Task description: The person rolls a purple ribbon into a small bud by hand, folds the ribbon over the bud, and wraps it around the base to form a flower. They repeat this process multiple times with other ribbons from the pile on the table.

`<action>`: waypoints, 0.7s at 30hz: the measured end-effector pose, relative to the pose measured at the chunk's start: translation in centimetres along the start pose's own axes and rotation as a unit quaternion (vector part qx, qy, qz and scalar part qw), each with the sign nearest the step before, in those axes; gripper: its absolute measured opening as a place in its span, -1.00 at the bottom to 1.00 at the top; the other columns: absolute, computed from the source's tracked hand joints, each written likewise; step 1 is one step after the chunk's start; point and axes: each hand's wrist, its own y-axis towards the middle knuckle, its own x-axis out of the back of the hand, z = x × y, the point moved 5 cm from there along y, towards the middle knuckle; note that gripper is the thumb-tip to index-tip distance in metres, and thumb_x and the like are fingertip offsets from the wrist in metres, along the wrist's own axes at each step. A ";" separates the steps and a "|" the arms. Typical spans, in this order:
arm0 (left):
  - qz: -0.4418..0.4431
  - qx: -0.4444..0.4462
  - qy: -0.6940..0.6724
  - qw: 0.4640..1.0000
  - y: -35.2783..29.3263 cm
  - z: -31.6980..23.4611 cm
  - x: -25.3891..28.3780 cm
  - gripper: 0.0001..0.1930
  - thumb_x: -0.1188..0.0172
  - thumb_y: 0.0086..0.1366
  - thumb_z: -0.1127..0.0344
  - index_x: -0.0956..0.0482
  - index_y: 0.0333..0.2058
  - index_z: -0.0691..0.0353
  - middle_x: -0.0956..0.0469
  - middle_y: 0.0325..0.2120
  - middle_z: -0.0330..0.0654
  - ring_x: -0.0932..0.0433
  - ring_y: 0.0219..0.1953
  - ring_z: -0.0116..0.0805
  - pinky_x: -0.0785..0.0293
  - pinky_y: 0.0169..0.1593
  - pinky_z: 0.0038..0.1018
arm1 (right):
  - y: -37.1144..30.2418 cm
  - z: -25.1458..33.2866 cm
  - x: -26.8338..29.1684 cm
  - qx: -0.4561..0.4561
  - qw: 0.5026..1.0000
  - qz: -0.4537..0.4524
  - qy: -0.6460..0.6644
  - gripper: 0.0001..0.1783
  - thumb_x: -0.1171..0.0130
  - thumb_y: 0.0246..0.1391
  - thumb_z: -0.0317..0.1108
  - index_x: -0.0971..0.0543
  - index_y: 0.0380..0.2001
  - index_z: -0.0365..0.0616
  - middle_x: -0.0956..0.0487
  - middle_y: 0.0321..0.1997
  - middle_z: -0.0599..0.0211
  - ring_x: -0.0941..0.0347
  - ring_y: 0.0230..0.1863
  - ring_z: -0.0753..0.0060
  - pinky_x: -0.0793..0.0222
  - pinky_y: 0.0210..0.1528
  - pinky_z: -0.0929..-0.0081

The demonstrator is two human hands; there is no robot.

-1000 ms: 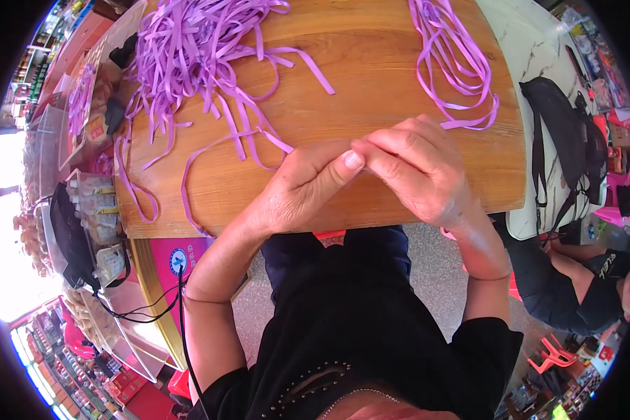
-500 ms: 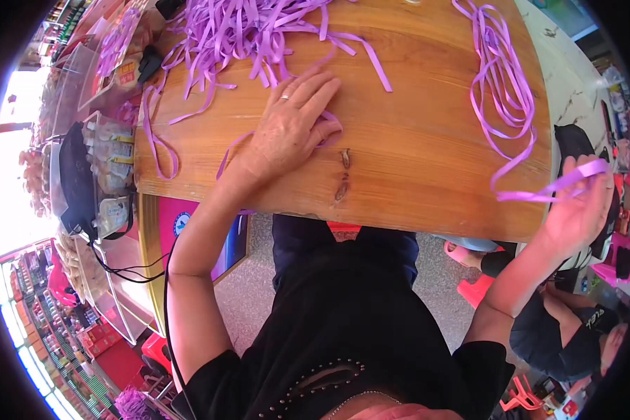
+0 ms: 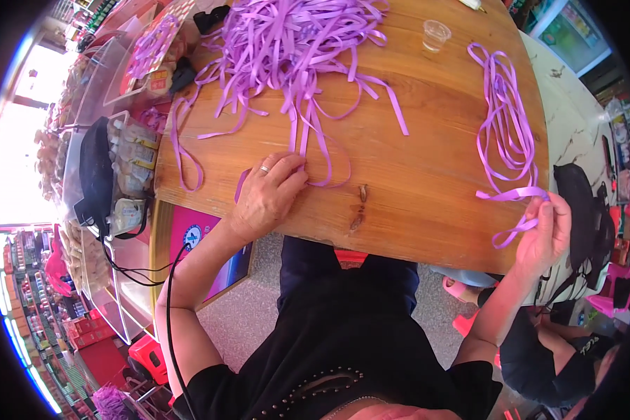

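A big tangled pile of purple ribbons (image 3: 287, 42) lies at the far left of the wooden table. Strands run from it to my left hand (image 3: 267, 196), whose curled fingers grip a ribbon close to the table's near edge. Over at the right edge, my right hand (image 3: 544, 234) pinches the end of a purple ribbon between thumb and fingers, with a short tail hanging loose. That ribbon joins a long looped bundle of purple ribbon (image 3: 504, 115) lying just beyond my right hand.
A clear plastic cup (image 3: 435, 35) stands toward the back of the wooden table (image 3: 413, 182). A rack with small packets (image 3: 134, 150) and a black bag (image 3: 96, 168) borders the left side. Another person (image 3: 546, 350) sits at the lower right. A marble-patterned surface (image 3: 563, 105) adjoins on the right.
My left hand has come back from the pile toward the near edge, drawing ribbon strands with it. My right hand has turned from open-palmed to a pinch. The view has shifted too.
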 end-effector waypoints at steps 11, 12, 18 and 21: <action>-0.352 0.199 -0.018 0.914 9.1 13.0 11.9 -0.89 -0.12 0.19 0.40 -0.53 -0.35 0.30 -0.53 -0.46 -0.04 -0.53 -0.44 -0.25 -0.42 -0.38 -0.42 | -1.3 -1.6 -4.9 -0.058 0.991 0.011 -0.124 -0.80 -0.10 0.10 -0.57 -0.52 -0.17 -0.29 -0.57 -0.30 0.27 -0.47 -0.33 0.59 -0.38 -0.30 0.67; -0.353 0.271 -0.018 0.895 10.1 14.2 13.5 -0.85 -0.10 0.22 0.35 -0.55 -0.29 0.28 -0.57 -0.42 -0.06 -0.56 -0.43 -0.38 -0.43 -0.39 -0.48 | -1.3 -1.6 -5.0 -0.059 0.990 0.011 -0.125 -0.80 -0.10 0.10 -0.57 -0.52 -0.17 -0.29 -0.57 -0.30 0.27 -0.47 -0.33 0.59 -0.38 -0.30 0.67; -0.465 0.187 0.078 0.862 13.6 15.1 17.3 -0.87 -0.10 0.21 0.37 -0.52 -0.34 0.31 -0.53 -0.52 0.02 -0.52 -0.50 -0.15 -0.40 -0.39 -0.31 | -1.6 -2.4 -5.4 -0.061 0.989 0.008 -0.135 -0.80 -0.10 0.10 -0.58 -0.52 -0.16 -0.29 -0.57 -0.29 0.30 -0.47 -0.30 0.58 -0.38 -0.31 0.68; -0.218 0.172 0.285 0.918 13.2 20.7 14.8 -0.73 -0.13 0.21 0.22 -0.56 -0.19 0.24 -0.56 -0.26 0.07 -0.52 -0.15 0.05 -0.43 -0.10 -0.20 | -0.9 -1.8 -6.3 -0.058 0.987 0.042 -0.143 -0.80 -0.09 0.10 -0.59 -0.52 -0.17 -0.30 -0.55 -0.27 0.30 -0.47 -0.27 0.58 -0.40 -0.29 0.68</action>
